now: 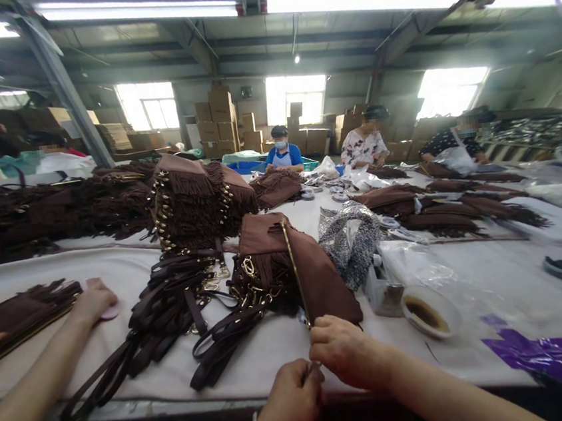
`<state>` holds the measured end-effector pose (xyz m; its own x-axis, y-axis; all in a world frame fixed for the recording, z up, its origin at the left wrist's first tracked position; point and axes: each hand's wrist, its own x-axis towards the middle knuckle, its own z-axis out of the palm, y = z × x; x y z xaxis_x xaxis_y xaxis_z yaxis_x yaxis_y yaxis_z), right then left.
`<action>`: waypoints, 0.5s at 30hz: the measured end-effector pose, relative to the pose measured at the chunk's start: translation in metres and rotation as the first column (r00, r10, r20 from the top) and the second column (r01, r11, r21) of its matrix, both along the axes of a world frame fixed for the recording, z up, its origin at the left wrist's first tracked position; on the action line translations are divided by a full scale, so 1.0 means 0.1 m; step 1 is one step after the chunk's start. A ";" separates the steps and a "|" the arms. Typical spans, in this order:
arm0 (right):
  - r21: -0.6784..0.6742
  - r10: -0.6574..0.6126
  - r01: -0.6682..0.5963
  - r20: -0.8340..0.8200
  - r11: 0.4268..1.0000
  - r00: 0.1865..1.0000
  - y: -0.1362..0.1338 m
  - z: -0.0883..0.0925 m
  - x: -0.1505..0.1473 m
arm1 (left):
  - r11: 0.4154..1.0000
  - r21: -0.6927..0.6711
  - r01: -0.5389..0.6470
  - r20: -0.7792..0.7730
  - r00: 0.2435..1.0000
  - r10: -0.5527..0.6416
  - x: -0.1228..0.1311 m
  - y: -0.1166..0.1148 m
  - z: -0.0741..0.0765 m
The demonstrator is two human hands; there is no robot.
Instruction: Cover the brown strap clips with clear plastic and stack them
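Observation:
My left hand (293, 400), with a silver bangle at the wrist, is closed at the table's front edge. A small dark thing with a shiny tip shows between its thumb and forefinger; its kind cannot be made out. Just above and to the right, my right hand (345, 351) pinches the lower end of a brown bag (321, 276), where its gold zipper ends. This bag leans on a stack of brown fringed bags (264, 239) with gold clasps. Dark brown straps (229, 343) with gold hooks lie left of my hands.
At left, a co-worker's hand (92, 302) rests by a fringed brown piece (25, 311). A tall bag pile (194, 199) stands behind the straps. To my right are a metal box (384, 292), a bowl of brown liquid (430, 315) and purple plastic (541, 350). Several people work across the table.

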<state>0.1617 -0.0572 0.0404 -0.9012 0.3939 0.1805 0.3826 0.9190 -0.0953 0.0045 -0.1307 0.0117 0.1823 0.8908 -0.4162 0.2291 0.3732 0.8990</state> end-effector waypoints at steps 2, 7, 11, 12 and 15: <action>0.016 -0.009 0.009 -0.036 1.000 0.999 -0.05 -0.02 0.02 | 0.993 -0.118 -0.010 0.210 0.977 0.035 -0.05 0.00 0.02; 0.057 -0.008 0.013 -0.099 0.998 0.995 -0.13 -0.04 0.06 | 0.844 -0.519 0.133 0.645 0.708 0.286 -0.15 0.08 0.06; 0.109 0.034 -0.023 -0.106 0.994 0.994 -0.15 -0.05 0.08 | 0.861 -0.504 0.069 0.558 0.787 0.263 -0.08 0.09 0.06; 0.109 0.036 -0.023 -0.113 0.994 0.993 -0.16 -0.06 0.09 | 0.892 -0.451 0.037 0.503 0.836 0.220 -0.07 0.08 0.06; 0.063 -0.007 0.019 -0.177 0.998 0.984 -0.18 -0.08 0.20 | 0.967 -0.254 -0.027 0.336 0.935 0.115 -0.03 0.05 0.03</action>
<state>0.1816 -0.0757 0.0322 -0.8478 0.3876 0.3620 0.3768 0.9205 -0.1033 0.0012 -0.1259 0.0151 0.2932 0.7870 -0.5428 -0.1140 0.5925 0.7975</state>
